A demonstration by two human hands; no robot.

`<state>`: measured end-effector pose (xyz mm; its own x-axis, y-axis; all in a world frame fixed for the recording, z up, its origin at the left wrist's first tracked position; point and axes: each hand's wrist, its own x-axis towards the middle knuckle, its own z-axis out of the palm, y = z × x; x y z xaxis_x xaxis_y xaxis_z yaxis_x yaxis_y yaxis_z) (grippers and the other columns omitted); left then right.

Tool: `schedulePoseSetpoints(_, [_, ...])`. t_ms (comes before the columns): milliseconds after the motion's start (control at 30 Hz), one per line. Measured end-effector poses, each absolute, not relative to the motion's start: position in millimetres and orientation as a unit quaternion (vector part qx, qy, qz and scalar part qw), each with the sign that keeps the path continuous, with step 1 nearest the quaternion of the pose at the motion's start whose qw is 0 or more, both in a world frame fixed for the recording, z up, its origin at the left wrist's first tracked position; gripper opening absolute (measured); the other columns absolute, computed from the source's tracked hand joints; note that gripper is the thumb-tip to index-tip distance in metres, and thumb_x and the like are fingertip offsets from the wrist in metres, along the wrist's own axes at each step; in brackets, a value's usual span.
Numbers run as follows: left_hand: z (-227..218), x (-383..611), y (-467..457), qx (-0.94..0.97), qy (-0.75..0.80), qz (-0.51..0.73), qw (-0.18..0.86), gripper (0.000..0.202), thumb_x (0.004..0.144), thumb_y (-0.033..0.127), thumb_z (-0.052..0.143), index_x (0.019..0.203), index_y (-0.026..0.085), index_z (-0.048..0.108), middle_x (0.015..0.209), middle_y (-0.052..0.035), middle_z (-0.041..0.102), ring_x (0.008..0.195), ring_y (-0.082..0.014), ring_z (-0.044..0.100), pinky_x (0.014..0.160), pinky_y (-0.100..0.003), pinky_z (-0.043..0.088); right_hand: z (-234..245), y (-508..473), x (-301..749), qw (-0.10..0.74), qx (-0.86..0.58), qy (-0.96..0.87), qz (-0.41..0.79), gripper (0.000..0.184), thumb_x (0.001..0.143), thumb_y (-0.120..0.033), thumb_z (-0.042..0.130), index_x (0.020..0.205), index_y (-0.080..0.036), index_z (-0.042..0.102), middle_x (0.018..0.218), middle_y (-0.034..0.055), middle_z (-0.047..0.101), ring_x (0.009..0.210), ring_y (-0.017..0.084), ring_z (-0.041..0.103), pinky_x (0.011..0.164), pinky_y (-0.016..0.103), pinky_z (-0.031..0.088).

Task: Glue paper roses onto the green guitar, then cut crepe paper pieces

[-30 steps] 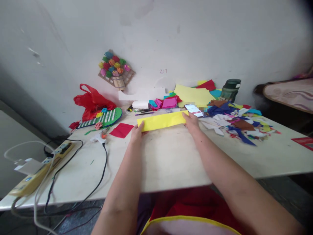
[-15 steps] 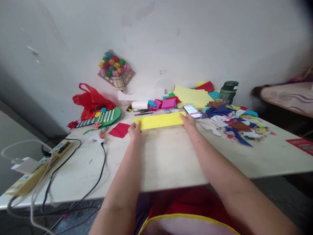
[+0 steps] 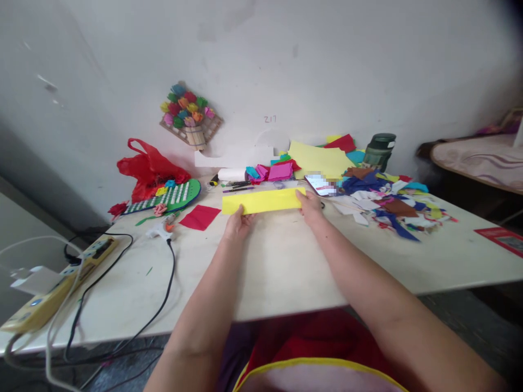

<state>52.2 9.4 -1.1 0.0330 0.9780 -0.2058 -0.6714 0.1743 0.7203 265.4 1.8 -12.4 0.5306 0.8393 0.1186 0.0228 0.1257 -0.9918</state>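
Note:
A long yellow paper strip (image 3: 265,202) is stretched out nearly level above the table, toward its back. My left hand (image 3: 240,220) pinches its lower edge, a little in from the left end, thumb in front. At the right end my right hand (image 3: 309,205) grips the strip, thumb on the front and fingers behind. Just left of the strip lies a red paper square (image 3: 200,217) on the white table (image 3: 281,272). A phone (image 3: 321,185) rests behind my right hand.
A glue gun (image 3: 162,228) with its cord and a power strip (image 3: 57,294) occupy the left side. A red plastic bag (image 3: 149,166) stands behind a green board (image 3: 186,195). Coloured scraps (image 3: 392,201) and a green bottle (image 3: 379,151) are at the right.
My left hand has slid inward from the strip's left end to its lower edge. My right hand still grips the other end, and the strip has dropped slightly.

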Motion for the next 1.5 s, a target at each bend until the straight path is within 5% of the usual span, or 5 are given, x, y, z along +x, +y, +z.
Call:
schedulePoseSetpoints(633, [-4.7,20.1,45.9,0.446,0.568,0.436,0.537,0.017,0.064,0.008,0.068,0.075,0.011,0.056,0.054,-0.0042,0.061,0.04,-0.0161,0.058,0.038,-0.022,0.046,-6.4,11.5,287.0,0.27,-0.806,-0.527,0.009,0.031,0.083,-0.034,0.043,0.1,-0.017,0.063,0.099,0.0124,0.066,0.097,0.022,0.059,0.076,0.028,0.042])
schedulePoseSetpoints(867, [-0.5,19.1,52.4,0.446,0.54,0.434,0.566,0.03,0.069,0.02,0.069,0.093,0.013,0.054,0.066,-0.0077,0.066,0.048,-0.019,0.063,0.044,-0.026,0.051,0.4,13.9,281.9,0.166,-0.822,-0.543,-0.032,0.029,0.082,-0.028,0.042,0.098,-0.017,0.064,0.101,0.0134,0.064,0.093,0.024,0.06,0.071,0.033,0.042])
schedulePoseSetpoints(1133, [-1.8,15.5,60.1,0.533,0.603,0.351,0.479,0.09,0.06,0.023,0.075,0.137,0.01,0.029,0.055,-0.0033,0.063,0.042,-0.0205,0.059,0.043,-0.028,0.046,16.1,36.1,283.4,0.266,-0.786,-0.548,-0.109,0.031,0.081,-0.029,0.045,0.106,-0.015,0.059,0.106,0.0142,0.061,0.102,0.027,0.053,0.086,0.039,0.035])
schedulePoseSetpoints(1333, [11.7,13.4,47.8,0.632,0.736,0.198,0.142,0.078,0.069,0.06,0.052,0.13,0.013,0.044,0.101,-0.0191,0.065,0.102,-0.0346,0.057,0.075,-0.041,0.046,29.9,83.6,291.7,0.388,-0.788,-0.457,0.141,0.035,0.08,-0.041,0.047,0.097,-0.015,0.062,0.097,0.0117,0.065,0.085,0.022,0.061,0.066,0.028,0.044])
schedulePoseSetpoints(1500, [10.3,23.9,40.4,0.628,0.743,0.219,0.068,0.077,0.074,0.067,0.037,0.132,0.017,0.041,0.098,-0.0186,0.065,0.098,-0.0351,0.058,0.075,-0.043,0.044,34.3,117.1,298.6,0.457,-0.758,-0.362,0.294,0.045,0.075,-0.05,0.053,0.094,-0.01,0.06,0.078,0.0117,0.065,0.055,0.015,0.058,0.044,0.023,0.04])
